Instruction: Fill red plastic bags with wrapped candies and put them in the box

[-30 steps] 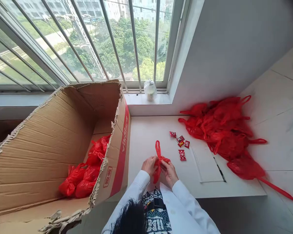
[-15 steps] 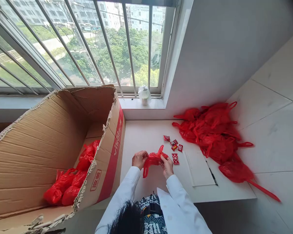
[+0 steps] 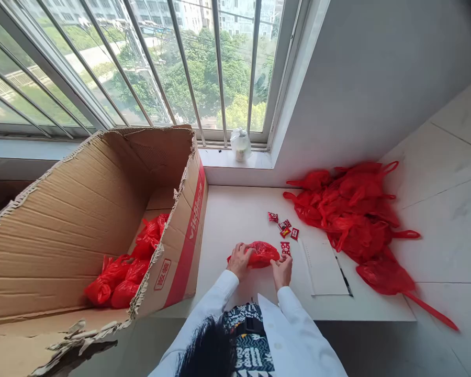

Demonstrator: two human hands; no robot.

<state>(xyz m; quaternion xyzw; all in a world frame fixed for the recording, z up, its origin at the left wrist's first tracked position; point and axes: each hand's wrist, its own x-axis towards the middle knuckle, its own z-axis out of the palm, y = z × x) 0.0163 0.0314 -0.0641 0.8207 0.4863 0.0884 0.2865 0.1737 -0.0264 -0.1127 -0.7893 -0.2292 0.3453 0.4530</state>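
A red plastic bag (image 3: 264, 253) lies on the white table in front of me, bunched and rounded, its contents hidden. My left hand (image 3: 240, 261) grips its left end with curled fingers. At the opposite end, my right hand (image 3: 282, 270) pinches the bag's edge between thumb and fingers. Just beyond the right hand lies a red-and-white dotted packet (image 3: 285, 247). Several small wrapped sweets (image 3: 284, 232) are scattered a little farther back.
A large cardboard box (image 3: 188, 230) stands at left, with several red bags (image 3: 120, 280) inside. Many red bags (image 3: 353, 209) are heaped against the right wall. A paper pad (image 3: 324, 267) with a dark pen (image 3: 344, 275) lies right of my hands. A wrapped cup (image 3: 240, 145) sits on the windowsill.
The bag has come down onto the table and looks wider and rounder, its upright loop gone from sight. My hands have moved slightly right with it, and the view has shifted.
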